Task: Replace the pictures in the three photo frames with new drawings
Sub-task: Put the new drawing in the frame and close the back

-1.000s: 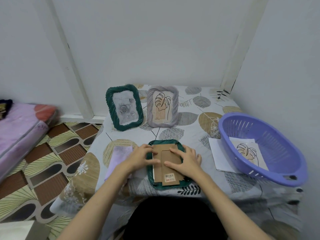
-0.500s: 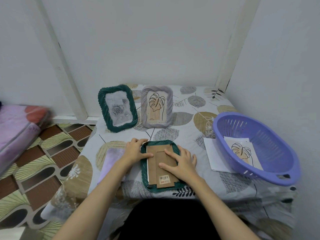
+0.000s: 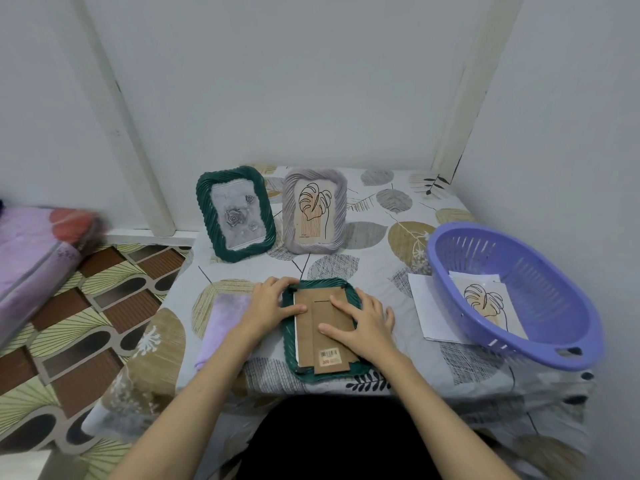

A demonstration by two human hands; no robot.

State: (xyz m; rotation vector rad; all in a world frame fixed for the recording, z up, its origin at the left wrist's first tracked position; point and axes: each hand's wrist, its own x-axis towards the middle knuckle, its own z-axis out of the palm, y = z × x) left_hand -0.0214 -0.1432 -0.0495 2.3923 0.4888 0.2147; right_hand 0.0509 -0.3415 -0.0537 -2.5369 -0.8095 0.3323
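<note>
A dark green photo frame [image 3: 298,366] lies face down at the table's front edge, its brown cardboard back [image 3: 323,344] facing up. My left hand [image 3: 273,303] rests on the frame's left rim, thumb on the cardboard. My right hand [image 3: 362,322] presses flat on the cardboard's right side. A white sheet edge shows along the cardboard's left side. Behind stand a green frame [image 3: 235,213] with a grey rose picture and a grey frame [image 3: 314,211] with a leaf drawing. Another leaf drawing [image 3: 486,303] lies in the purple basket [image 3: 540,348].
A pale purple picture [image 3: 223,320] lies on the tablecloth left of the flat frame. White paper [image 3: 424,308] sticks out from under the basket at the right. Walls close in behind and at the right. A patterned floor and a pink mattress [image 3: 31,261] lie to the left.
The view has shifted slightly. My left hand has slid a little, its thumb now on the cardboard's left edge. My right hand stays pressed on the backing.
</note>
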